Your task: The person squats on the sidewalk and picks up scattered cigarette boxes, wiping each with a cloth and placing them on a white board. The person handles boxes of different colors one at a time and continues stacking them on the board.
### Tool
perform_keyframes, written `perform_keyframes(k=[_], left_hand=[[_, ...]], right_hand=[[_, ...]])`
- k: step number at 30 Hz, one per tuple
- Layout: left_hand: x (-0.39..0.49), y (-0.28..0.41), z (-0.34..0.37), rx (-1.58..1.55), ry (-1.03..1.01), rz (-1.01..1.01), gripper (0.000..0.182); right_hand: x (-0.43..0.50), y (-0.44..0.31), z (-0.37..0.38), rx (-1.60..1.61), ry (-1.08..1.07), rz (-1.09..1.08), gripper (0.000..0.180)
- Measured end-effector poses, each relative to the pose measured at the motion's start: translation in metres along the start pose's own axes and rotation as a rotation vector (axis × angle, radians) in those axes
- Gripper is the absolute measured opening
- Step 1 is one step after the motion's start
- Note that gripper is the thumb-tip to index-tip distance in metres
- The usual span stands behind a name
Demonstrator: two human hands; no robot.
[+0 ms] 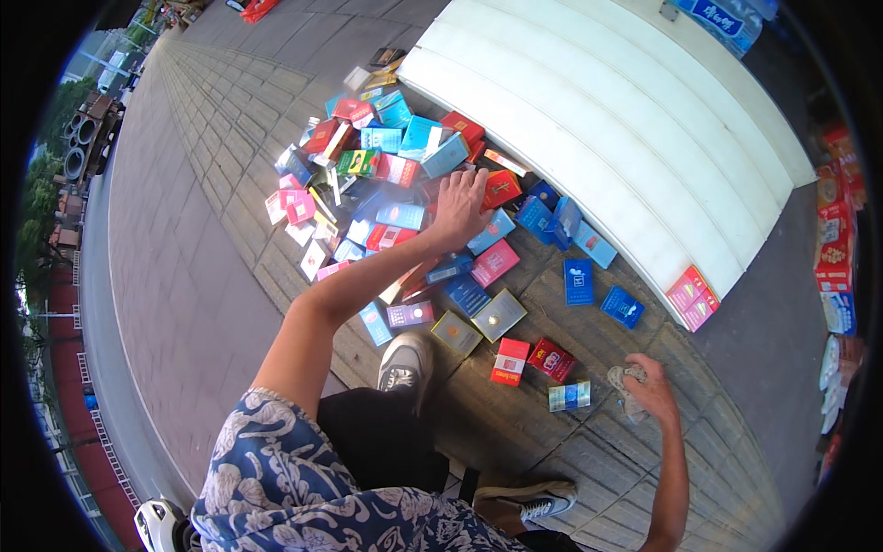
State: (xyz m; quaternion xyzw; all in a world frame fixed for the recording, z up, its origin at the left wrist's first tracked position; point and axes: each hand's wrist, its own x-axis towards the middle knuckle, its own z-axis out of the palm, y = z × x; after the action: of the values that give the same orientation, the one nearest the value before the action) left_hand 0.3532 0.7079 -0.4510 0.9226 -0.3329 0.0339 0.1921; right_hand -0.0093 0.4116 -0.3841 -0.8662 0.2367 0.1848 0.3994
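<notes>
My left hand [463, 210] reaches palm down into a loose heap of cigarette packs, its fingers over a red pack [499, 189]; what lies under the palm is hidden. A light-blue pack [491, 232] is just below that hand. Lower right, my right hand [652, 390] grips a crumpled grey cloth [626, 381] close to the paving. Left of the cloth lie a silver-and-blue pack [570, 397], a dark red pack [551, 359] and a red-and-white pack [510, 361]. Two gold-edged packs [499, 315] [457, 334] rest near my shoe.
A large white ridged panel [586, 103] borders the heap, with pink packs [692, 298] at its lower corner. Bottled water [724, 24] stands beyond it. My shoes [405, 366] are on the grooved paving. Bagged goods [835, 234] line the right; a road [138, 331] runs left.
</notes>
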Motion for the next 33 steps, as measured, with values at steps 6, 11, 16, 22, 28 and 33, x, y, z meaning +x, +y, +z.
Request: perform_keyframes(k=[6, 11, 16, 22, 28, 33], left_hand=[[0.020, 0.005, 0.006, 0.050, -0.145, -0.136, 0.068], [0.001, 0.036, -0.020, -0.522, 0.007, -0.088, 0.064], [0.005, 0.089, -0.030, -1.274, -0.495, -0.423, 0.065], [0.006, 0.163, -0.013, -0.805, -0.483, 0.073, 0.072], [-0.010, 0.228, -0.015, -0.836, -0.551, 0.423, 0.064], [-0.001, 0.241, -0.037, -0.821, -0.662, 0.440, 0.069]], right_hand=[[0.001, -0.002, -0.003, 0.020, -0.014, 0.000, 0.040], [0.002, -0.007, -0.006, 0.064, -0.010, 0.019, 0.041], [0.013, -0.026, -0.012, 0.184, 0.195, -0.052, 0.037], [0.024, -0.076, -0.024, 0.293, 0.640, -0.478, 0.027], [0.041, -0.078, -0.023, -0.367, 0.806, -0.644, 0.024], [0.049, 0.003, -0.069, -0.225, 0.698, -0.159, 0.021]])
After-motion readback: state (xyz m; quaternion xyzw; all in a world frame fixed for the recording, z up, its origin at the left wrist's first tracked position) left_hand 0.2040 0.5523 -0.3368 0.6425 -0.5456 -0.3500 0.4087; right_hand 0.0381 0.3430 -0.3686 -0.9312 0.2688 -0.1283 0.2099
